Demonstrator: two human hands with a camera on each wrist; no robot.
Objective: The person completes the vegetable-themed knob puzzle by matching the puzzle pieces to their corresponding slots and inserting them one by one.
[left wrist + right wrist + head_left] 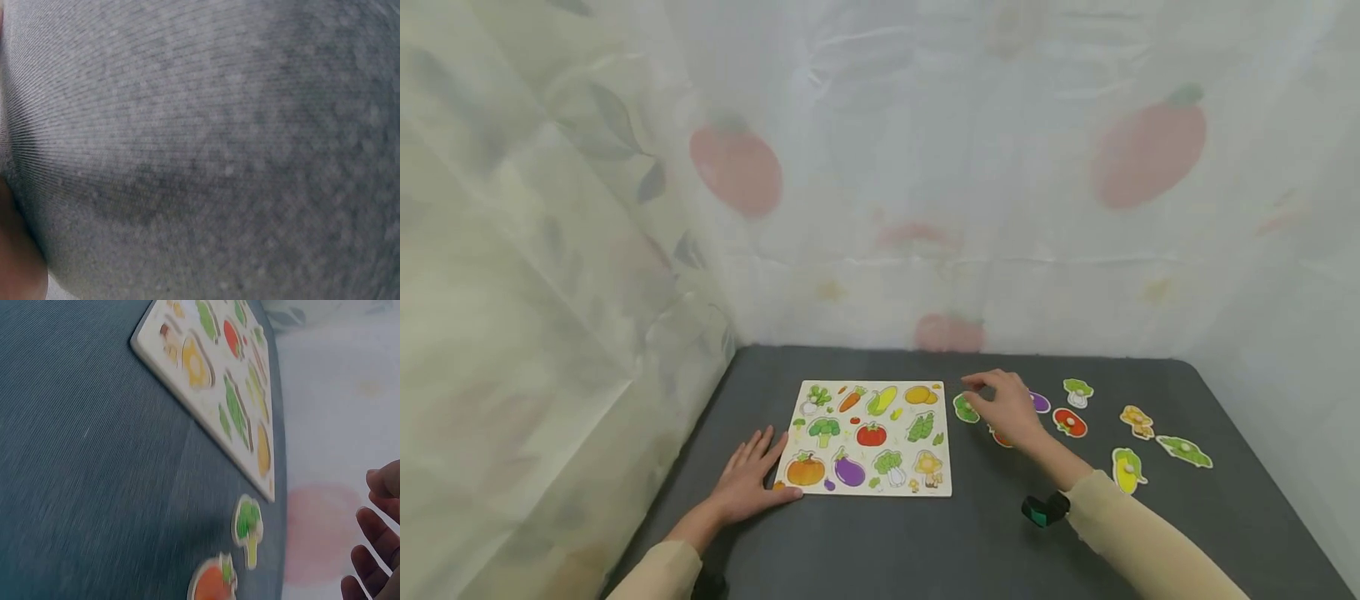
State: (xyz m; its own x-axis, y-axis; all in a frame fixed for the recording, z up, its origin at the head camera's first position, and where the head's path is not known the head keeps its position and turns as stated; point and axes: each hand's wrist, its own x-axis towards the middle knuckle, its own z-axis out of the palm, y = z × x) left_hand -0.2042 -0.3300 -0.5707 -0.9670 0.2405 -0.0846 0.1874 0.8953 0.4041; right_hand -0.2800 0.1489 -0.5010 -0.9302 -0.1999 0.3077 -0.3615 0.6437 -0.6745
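The person's right hand (pixel 1011 410) hangs over the dark grey felt tabletop (pixel 985 533) just right of the flat wooden vegetable puzzle board (pixel 871 438), and the nearest loose thing to its fingertips is the green broccoli-shaped puzzle piece (pixel 966 408), which lies flat on the felt between the board's right edge and the hand. From the fingers the piece sits a little to the left and below, so close that in the head view the fingertips seem to be just above or beside it; whether they touch cannot be told. In the right wrist view the same piece (pixel 248 529) shows its long axis running from its green crown down its pale stalk, roughly parallel to the board's near edge (pixel 206 412), with an orange-and-green round puzzle piece (pixel 212 581) just beside its stalk end

The right hand's fingers (pixel 375 528) are loosely bent and spread, with air between them, and they hold nothing. The right hand is far the nearer of the two to the broccoli piece

The left hand (pixel 751 478) lies flat on the felt at the board's lower left corner, fingers straight and fanned, thumb tip against the board's edge; its wrist view shows only grey fabric

Further pieces lie scattered to the right of the right hand
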